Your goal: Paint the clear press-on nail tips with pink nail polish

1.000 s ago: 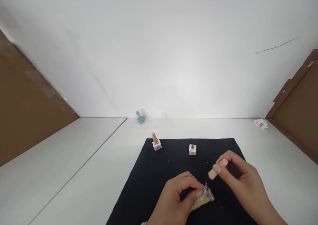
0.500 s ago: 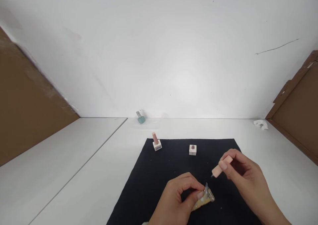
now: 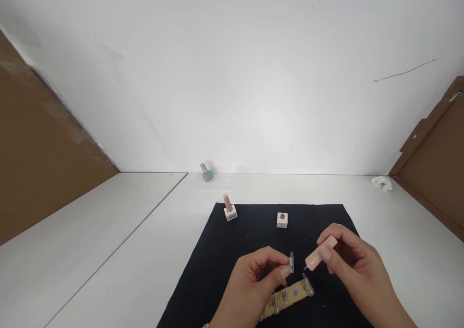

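My left hand (image 3: 253, 284) pinches a small clear false nail (image 3: 291, 259) between thumb and forefinger, lifted above a tan strip (image 3: 290, 296) that carries several more clear nails on the black mat (image 3: 224, 260). My right hand (image 3: 348, 265) grips a pink nail-polish cap with its brush (image 3: 318, 254), the brush tip pointing down-left and close to the held nail. An uncapped square white polish bottle (image 3: 282, 220) stands on the mat behind my hands. A second polish bottle with a pink cap (image 3: 229, 208) stands at the mat's far left corner.
A teal polish bottle with a silver cap (image 3: 206, 172) stands on the white table by the back wall. A crumpled white tissue (image 3: 381, 182) lies at the far right. Brown cardboard panels (image 3: 39, 164) flank the table on both sides.
My left hand has lifted one clear nail off the strip, which now lies uncovered on the mat. My right hand has brought the brush down and left, near that nail.
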The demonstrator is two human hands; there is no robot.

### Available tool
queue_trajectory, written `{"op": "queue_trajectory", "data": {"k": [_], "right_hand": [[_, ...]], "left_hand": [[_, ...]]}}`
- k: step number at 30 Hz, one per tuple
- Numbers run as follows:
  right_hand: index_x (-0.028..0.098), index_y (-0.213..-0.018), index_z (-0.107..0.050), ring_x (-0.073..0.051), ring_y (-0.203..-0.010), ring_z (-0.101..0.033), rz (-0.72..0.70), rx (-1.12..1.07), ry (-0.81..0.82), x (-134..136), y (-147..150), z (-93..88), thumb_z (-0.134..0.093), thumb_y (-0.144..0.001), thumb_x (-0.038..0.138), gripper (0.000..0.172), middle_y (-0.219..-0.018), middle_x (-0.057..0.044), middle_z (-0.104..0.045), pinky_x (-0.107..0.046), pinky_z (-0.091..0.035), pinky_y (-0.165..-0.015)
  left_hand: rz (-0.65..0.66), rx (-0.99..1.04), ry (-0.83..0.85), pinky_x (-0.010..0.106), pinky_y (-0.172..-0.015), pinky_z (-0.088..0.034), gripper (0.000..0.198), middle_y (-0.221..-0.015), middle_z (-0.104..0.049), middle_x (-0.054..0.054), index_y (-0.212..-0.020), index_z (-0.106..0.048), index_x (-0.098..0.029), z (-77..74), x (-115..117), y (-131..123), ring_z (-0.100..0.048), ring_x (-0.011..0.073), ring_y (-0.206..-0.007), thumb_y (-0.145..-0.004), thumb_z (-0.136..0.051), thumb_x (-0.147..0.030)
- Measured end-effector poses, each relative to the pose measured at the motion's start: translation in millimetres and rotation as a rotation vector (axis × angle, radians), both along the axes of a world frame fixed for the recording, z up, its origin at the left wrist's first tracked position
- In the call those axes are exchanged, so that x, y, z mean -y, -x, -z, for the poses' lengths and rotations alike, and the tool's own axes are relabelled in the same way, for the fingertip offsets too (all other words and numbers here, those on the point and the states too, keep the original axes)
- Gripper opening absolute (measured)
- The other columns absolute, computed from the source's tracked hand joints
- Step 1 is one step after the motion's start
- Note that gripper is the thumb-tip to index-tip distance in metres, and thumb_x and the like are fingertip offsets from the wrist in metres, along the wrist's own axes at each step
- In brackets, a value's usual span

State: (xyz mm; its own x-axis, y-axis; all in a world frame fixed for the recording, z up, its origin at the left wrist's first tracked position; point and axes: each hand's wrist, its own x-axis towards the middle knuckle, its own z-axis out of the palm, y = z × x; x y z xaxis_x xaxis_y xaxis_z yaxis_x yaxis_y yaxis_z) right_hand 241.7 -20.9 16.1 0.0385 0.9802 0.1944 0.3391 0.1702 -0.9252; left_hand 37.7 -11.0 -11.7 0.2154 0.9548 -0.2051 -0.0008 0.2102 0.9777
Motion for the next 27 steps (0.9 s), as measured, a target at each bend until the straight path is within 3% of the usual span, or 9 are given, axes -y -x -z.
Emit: {"op": "queue_trajectory", "data": {"k": [4,11,16,22,27], "right_hand": [[0.026,-0.079,-0.066,-0.013,-0.053,-0.057,0.003,-0.049,0.004,0.2,6.8,5.7,-0.069,-0.090,0.055,0.032,-0.065,0.004,-0.067,-0.022,-0.049,-0.053],[0.025,-0.073,-0.062,-0.017,-0.063,-0.065,0.082,-0.010,0.026,-3.4,5.2,2.2,-0.067,-0.092,0.054,0.035,-0.071,0.001,-0.076,-0.024,-0.055,-0.066],[0.025,-0.070,-0.061,-0.016,-0.058,-0.062,-0.032,-0.019,0.013,1.6,7.1,0.1,-0.069,-0.091,0.052,0.035,-0.063,0.003,-0.070,-0.023,-0.052,-0.058],[0.025,-0.070,-0.061,-0.017,-0.069,-0.067,0.066,-0.024,0.062,-1.6,6.4,0.6,-0.070,-0.090,0.054,0.036,-0.069,0.003,-0.073,-0.024,-0.054,-0.072],[0.026,-0.067,-0.059,-0.016,-0.062,-0.060,-0.001,-0.039,0.066,1.4,8.6,-2.0,-0.071,-0.089,0.051,0.036,-0.064,0.004,-0.068,-0.023,-0.051,-0.064]], "left_hand": [[0.000,-0.044,-0.044,0.029,-0.069,-0.046,0.012,-0.066,-0.067,-0.001,-0.072,-0.077,-0.019,-1.0,0.3,-0.9,-0.059,0.0176,-0.068,-0.072,-0.077,-0.030],[0.023,-0.103,-0.082,0.030,-0.071,-0.047,0.012,-0.070,-0.069,0.000,-0.071,-0.076,-0.019,-3.8,2.2,-1.6,-0.061,0.0195,-0.072,-0.075,-0.074,-0.030],[0.010,-0.122,-0.084,0.031,-0.071,-0.047,0.013,-0.069,-0.069,0.000,-0.072,-0.076,-0.019,-3.7,2.0,-3.1,-0.061,0.0197,-0.071,-0.075,-0.073,-0.031],[0.055,-0.175,-0.144,0.028,-0.074,-0.048,0.008,-0.077,-0.072,0.000,-0.077,-0.076,-0.021,0.2,5.1,0.7,-0.065,0.0196,-0.078,-0.082,-0.071,-0.025],[0.052,-0.203,-0.169,0.029,-0.074,-0.049,0.011,-0.076,-0.073,0.001,-0.076,-0.077,-0.020,-2.0,6.1,-1.1,-0.067,0.0204,-0.077,-0.082,-0.070,-0.026]]}}
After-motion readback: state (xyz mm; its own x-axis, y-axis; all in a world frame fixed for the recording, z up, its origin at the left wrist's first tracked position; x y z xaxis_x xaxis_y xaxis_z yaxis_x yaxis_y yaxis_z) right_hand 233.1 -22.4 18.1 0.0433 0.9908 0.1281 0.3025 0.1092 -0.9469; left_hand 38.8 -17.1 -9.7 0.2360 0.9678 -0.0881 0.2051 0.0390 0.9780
